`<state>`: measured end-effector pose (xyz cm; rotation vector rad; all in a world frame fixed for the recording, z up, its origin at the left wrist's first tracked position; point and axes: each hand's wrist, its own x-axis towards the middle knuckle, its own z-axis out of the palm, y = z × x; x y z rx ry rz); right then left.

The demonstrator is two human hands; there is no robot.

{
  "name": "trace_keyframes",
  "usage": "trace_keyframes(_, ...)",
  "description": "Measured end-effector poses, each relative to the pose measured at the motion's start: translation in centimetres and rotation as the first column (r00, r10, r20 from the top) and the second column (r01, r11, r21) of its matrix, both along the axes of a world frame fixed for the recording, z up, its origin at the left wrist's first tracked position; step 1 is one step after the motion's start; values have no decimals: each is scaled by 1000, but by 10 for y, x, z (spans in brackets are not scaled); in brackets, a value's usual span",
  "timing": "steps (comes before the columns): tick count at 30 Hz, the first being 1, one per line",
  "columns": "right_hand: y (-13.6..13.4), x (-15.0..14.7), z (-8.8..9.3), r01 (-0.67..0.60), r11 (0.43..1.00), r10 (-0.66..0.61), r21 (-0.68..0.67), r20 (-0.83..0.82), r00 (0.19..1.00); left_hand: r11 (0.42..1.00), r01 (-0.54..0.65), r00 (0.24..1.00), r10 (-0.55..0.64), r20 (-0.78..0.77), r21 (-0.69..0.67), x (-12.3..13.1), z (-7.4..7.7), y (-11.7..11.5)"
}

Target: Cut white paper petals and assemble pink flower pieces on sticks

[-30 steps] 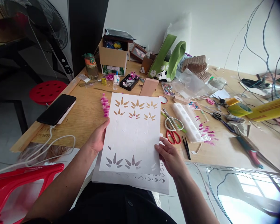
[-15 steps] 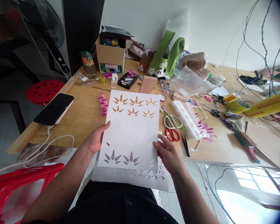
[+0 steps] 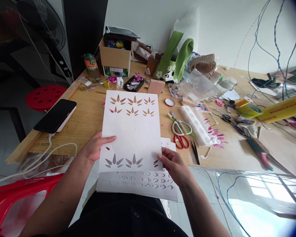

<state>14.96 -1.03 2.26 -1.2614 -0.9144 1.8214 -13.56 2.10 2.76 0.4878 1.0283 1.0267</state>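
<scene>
From the head camera: my left hand [image 3: 93, 148] and right hand [image 3: 174, 166] hold a white sheet [image 3: 130, 131] over the near edge of the table [image 3: 88, 121]. The sheet is cut through with leaf-shaped clusters, two rows at its far end and one row at its near end. My left thumb lies on top of the sheet's left edge with the fingers curled under it. My right fingers pinch its lower right edge. Both hands are closed on the paper.

The sheet's far end lies over the tabletop, and its near end overlaps a stack [image 3: 138, 184] of more white cut-out paper that hangs off the table toward my lap.

To the left, a black phone [image 3: 55, 115] rests on a white block at the table's edge, with a white cable [image 3: 51, 154] looping below it. Just right of the sheet lie white scissors [image 3: 179, 125], red scissors [image 3: 181, 141] and black tweezers [image 3: 194, 152]. Beside them is a clear tray [image 3: 199, 126] strewn with pink scraps. At the far side stand a cardboard box [image 3: 114, 57] and a green bag [image 3: 174, 62].
</scene>
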Motion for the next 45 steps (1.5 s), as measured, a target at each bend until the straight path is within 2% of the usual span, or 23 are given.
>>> trace_keyframes(6,-6,-8,-7,-16,998,13,-59,-57,998,997,-69,997,70,-38,30,-5,3,0)
trace_keyframes(10,-8,-16,-12,45,998,-45,-33,-17,999,994,-93,994,95,-54,53,-6,5,-3)
trace_keyframes(18,-9,-22,-9,27,1000,-27,10,38,999,993,-91,993,96,-71,77,-8,5,-9)
trace_keyframes(23,-9,-24,-7,10,1000,-9,-9,47,999,995,-76,994,81,-76,65,-10,5,-10)
trace_keyframes(36,-11,-25,-11,-18,994,-14,104,301,953,994,-87,989,93,-111,63,-8,11,-12)
trace_keyframes(45,-13,-19,-15,-37,999,32,35,129,991,994,-91,990,98,-104,63,-8,13,-12)
